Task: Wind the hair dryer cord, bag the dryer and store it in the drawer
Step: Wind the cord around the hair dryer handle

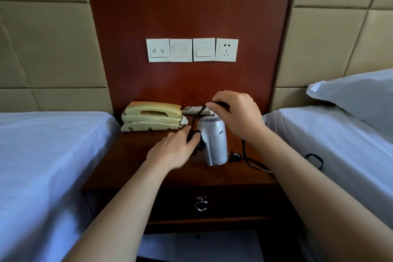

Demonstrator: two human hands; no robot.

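Hair dryer [213,142], white, rests mid-worktop [131,155], hemmed between the left bed [42,155] and the right bed [340,144]. The left hand [170,151] curls its fingers round wound black cord [198,144] beside the dryer. The right hand [238,115] pinches the cord in its fingers above the dryer. A telephone [152,116] sits behind at left. Bare wood runs to the front edge, above the closed drawer [234,202].

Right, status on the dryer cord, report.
Left grip holds coiled cord against hair dryer. Right grip pinches cord above it. Plug loose on nightstand; drawer shut.
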